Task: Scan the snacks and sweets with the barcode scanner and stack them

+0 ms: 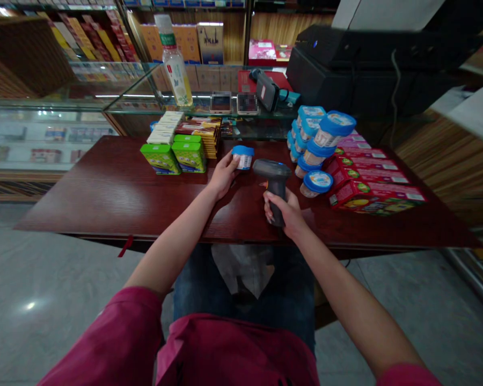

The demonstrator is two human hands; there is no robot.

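Note:
My left hand grips a small blue-lidded cup with a white label, held just above the dark wooden table. My right hand is wrapped round the handle of a grey handheld barcode scanner. The scanner's head sits right beside the cup, a little to its right.
Several more blue-lidded cups are stacked at the right, next to red flat boxes. Two green boxes and stacked packets lie at the left. A drink bottle stands on the glass counter behind. A black till sits at the back right.

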